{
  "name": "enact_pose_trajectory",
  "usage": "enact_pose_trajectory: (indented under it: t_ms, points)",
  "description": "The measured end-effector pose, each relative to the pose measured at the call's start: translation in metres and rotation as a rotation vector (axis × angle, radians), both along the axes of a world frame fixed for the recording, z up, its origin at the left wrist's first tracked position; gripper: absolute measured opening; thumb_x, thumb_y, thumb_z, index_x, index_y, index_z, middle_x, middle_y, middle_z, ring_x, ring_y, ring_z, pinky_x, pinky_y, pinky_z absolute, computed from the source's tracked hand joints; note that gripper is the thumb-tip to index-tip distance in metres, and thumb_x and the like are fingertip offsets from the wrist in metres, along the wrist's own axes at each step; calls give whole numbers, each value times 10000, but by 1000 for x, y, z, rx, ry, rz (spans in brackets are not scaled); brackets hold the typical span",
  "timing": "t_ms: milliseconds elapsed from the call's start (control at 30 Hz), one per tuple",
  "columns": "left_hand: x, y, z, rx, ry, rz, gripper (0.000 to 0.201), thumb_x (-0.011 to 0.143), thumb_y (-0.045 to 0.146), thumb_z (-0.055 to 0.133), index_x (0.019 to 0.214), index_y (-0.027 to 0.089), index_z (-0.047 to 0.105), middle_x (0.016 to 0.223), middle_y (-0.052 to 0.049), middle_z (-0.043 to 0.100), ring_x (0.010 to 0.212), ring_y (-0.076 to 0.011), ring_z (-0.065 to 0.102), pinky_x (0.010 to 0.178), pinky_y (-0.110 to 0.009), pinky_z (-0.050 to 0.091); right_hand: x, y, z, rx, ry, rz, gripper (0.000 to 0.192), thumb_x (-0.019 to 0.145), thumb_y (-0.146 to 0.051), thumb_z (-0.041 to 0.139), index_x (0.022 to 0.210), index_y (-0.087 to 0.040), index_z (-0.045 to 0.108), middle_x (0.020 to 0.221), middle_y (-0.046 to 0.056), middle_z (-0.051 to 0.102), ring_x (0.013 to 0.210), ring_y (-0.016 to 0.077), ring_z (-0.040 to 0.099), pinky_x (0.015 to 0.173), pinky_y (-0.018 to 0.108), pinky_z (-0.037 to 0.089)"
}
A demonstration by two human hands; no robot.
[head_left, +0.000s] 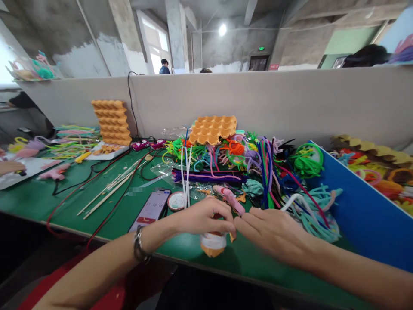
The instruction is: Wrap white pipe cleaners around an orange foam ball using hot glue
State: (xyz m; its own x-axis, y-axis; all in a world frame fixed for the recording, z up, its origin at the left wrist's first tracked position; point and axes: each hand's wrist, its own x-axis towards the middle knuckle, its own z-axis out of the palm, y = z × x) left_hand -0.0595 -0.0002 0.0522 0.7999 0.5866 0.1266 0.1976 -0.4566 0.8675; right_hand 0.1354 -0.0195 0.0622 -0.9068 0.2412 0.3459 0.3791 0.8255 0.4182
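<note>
Both hands meet at lower centre of the frame, over the near edge of a green table (38,198). Left hand (203,216) is curled, fingers bent down and pinched onto the top of a small orange-and-white craft piece (213,244) that stands on the table directly beneath it. Whether the fingers fully clasp the piece cannot be told, as the hand covers its top. A metal bracelet (139,244) sits on the left wrist. Right hand (274,232) lies flatter, fingers extended and close together, fingertips touching the left fingertips just above the craft piece; it grips nothing that can be seen.

A pink glue gun (229,199) lies just behind the two hands, its nozzle end pointing toward them. A smartphone (151,209) with a lit screen lies left of the left hand, and a round tape roll (176,201) sits beside it. Thin wooden sticks (111,187) lie further left, crossed by red and black cables. A large heap of coloured pipe cleaners (258,172) fills centre frame, with an orange egg tray (213,129) on top. A second stack of orange trays (112,121) stands at upper left against the grey partition (258,103). A blue divider board (361,206) runs along the right. Another person's hand (9,166) shows at far left.
</note>
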Motion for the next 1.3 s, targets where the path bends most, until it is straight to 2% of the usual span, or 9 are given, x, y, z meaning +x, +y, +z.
enact_pose_trajectory:
  t_ms: [133,233,367,533,767,900,1100,1200,1300]
  points:
    - [2,-11,-1,881,154,153,244,861,185,507,629,149,572,632,9,571,680,-122,466,626,-271,278,0,3,1,-441,-112,-199,163,796,-94,401,736,-191,518,571,-6,553,448,125,444,418,269,182]
    - [2,-20,2,1312,255,279,266,869,114,439,627,162,539,585,19,504,650,-141,413,603,-313,200,-3,5,12,-945,89,-283,267,874,-216,308,688,-189,497,602,-5,549,535,117,473,491,243,287]
    - [3,-26,12,1525,342,251,286,851,81,371,621,170,517,575,17,449,636,-145,382,621,-322,198,-5,12,18,-1457,322,-251,296,836,-363,339,624,-184,442,628,-10,481,614,110,436,572,228,338]
    - [5,-12,12,1681,371,229,282,815,53,383,597,169,518,604,-1,497,669,-145,419,640,-319,215,1,26,10,-1733,340,-320,315,795,-457,400,620,-195,417,507,-74,251,460,78,226,431,217,206]
    - [11,39,18,1222,120,402,279,879,451,436,955,220,572,931,-20,599,838,-147,514,717,-309,284,16,39,35,-1106,470,-318,325,889,-373,368,707,-175,550,634,-21,532,578,87,443,547,209,326]
    - [13,60,25,627,-273,423,678,773,719,292,1157,192,478,1086,-104,546,934,-216,522,789,-358,378,21,44,52,-788,618,-332,304,886,-349,394,705,-183,572,515,-47,455,447,69,351,429,209,258]
    - [28,57,-5,-178,-579,249,666,769,667,408,1246,205,353,1060,-96,553,651,-134,572,634,-301,462,17,52,55,-612,700,-317,249,862,-306,414,710,-200,580,471,-52,414,412,72,337,397,212,249]
    - [37,55,-8,-296,-676,322,686,725,626,521,1237,197,364,963,-70,570,586,-111,549,563,-264,450,15,59,48,-623,672,-347,255,853,-334,417,719,-202,589,463,-47,420,406,80,344,400,219,260]
    - [42,62,5,-192,-786,463,541,783,538,501,1216,223,423,981,-52,558,580,-91,528,581,-259,454,16,64,42,-587,717,-402,282,840,-397,419,742,-200,596,460,-36,443,402,98,367,408,233,284]
